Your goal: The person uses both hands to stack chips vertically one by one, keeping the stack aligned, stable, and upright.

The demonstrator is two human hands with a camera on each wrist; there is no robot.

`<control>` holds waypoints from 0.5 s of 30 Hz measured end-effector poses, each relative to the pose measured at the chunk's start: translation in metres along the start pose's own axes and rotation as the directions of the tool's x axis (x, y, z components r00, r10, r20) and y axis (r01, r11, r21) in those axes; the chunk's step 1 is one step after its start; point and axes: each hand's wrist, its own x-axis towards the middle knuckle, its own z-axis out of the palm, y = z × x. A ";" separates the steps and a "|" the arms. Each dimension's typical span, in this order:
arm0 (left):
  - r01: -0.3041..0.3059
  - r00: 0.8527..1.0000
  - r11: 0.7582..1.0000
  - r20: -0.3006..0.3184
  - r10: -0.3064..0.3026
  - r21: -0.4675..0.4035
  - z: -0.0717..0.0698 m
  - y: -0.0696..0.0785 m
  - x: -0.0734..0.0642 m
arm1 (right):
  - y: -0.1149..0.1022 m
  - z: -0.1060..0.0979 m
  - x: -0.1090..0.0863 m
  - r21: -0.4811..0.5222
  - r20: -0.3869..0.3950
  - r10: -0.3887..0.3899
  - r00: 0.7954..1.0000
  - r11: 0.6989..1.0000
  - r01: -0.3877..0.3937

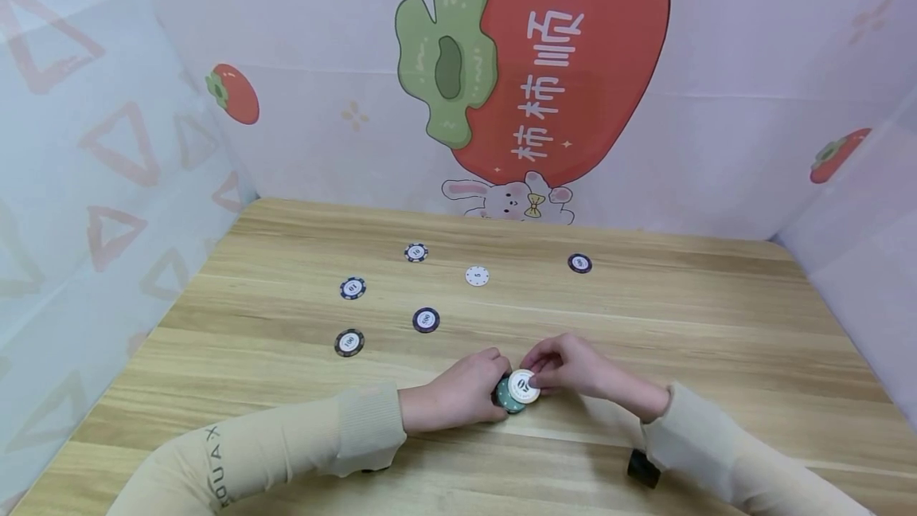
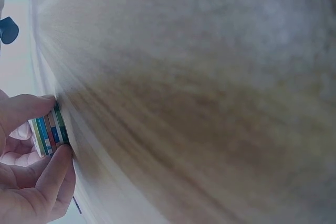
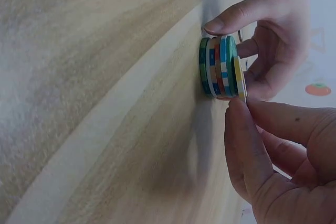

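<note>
A short stack of poker chips (image 1: 507,396) stands on the table, a green one uppermost, with several coloured edges showing in the right wrist view (image 3: 214,66). My left hand (image 1: 464,391) grips the stack from its left side, thumb and fingers around the edge. On the right, my right hand (image 1: 573,366) pinches a white poker chip (image 1: 524,386) with a yellow edge between thumb and fingertips. That chip overlaps the top of the stack, set off to the right. In the right wrist view the yellow-edged chip (image 3: 240,77) lies right against the green top chip.
Loose chips lie farther back: a black 100 chip (image 1: 349,342), a purple 500 chip (image 1: 426,320), blue 10 chips (image 1: 353,287), a white 5 chip (image 1: 477,275) and a dark chip (image 1: 579,263). A small black object (image 1: 643,468) is by the right sleeve. Printed cloth walls enclose the table.
</note>
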 end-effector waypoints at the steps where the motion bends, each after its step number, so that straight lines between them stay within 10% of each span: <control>1: 0.001 1.000 1.000 0.001 -0.001 0.001 0.000 0.000 0.000 | 0.000 0.001 0.000 -0.012 -0.001 -0.006 1.000 1.000 0.006; 15: -0.023 0.999 1.000 -0.023 0.023 0.019 0.001 -0.001 0.000 | 0.001 0.009 0.001 -0.096 -0.036 -0.058 0.998 0.994 0.054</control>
